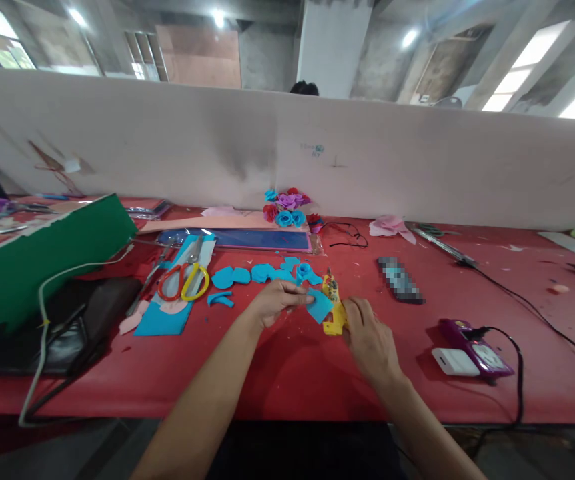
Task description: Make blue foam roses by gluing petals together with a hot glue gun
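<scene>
My left hand [281, 301] pinches a piece of blue paper [320, 307] between thumb and fingers. Close beside it, my right hand [370, 337] is closed on the body of a yellow glue gun [336, 313], whose narrow nozzle points away from me and whose front is smudged dark. The blue paper is right next to the gun; whether they touch I cannot tell. Just beyond my hands lie several cut blue paper petals [262, 272] and a rolled blue paper flower [304, 272]. A curled blue paper strip [221, 299] rests left of them.
Yellow-and-red-handled scissors [196, 281] lie on blue paper sheets [162, 321] at left. Finished paper flowers [287, 203] stand by the partition. At right are a phone [398, 280], a purple power socket [490, 357] with a white adapter [455, 362], and cables. A green board [52, 273] rises at left.
</scene>
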`<state>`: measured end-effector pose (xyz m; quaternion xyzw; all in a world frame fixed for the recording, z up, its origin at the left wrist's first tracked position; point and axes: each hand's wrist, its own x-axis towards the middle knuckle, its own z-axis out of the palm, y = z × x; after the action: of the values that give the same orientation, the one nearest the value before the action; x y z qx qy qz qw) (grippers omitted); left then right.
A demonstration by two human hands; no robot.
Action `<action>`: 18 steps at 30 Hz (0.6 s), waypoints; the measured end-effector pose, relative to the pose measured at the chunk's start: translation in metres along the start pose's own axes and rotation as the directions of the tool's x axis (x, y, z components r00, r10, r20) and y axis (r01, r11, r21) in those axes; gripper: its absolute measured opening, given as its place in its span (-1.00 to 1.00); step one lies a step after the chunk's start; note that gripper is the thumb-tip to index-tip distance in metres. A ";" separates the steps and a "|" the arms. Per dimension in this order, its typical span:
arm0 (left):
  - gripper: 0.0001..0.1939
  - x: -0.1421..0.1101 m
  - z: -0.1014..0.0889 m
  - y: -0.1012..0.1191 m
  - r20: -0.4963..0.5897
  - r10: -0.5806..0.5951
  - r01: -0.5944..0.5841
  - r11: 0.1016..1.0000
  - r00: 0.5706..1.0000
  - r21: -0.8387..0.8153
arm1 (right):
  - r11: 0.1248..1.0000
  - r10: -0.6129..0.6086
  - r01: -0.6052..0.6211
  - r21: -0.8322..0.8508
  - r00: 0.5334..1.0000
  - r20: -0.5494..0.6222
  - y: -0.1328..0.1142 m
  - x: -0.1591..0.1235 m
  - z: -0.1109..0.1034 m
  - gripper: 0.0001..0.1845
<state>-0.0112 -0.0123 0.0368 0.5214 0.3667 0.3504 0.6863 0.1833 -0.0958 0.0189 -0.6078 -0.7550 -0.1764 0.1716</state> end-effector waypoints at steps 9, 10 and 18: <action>-0.73 0.005 0.000 -0.007 -0.053 -0.098 0.100 0.995 0.994 0.026 | 0.954 0.105 -0.112 0.279 0.994 0.043 -0.001 -0.005 0.005 -0.67; -0.74 0.005 -0.001 -0.008 -0.063 -0.096 0.098 0.995 0.993 0.033 | 0.931 0.127 -0.132 0.339 0.991 0.038 -0.001 -0.006 0.007 -0.68; -0.85 0.012 -0.032 -0.012 -0.324 0.004 0.114 0.932 0.946 0.344 | 0.560 0.433 -0.406 0.722 0.886 0.162 0.007 0.000 0.009 -0.67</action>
<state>-0.0318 0.0105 0.0172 0.5636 0.5449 0.3378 0.5209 0.1903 -0.0900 0.0111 -0.6440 -0.5907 0.1798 0.4518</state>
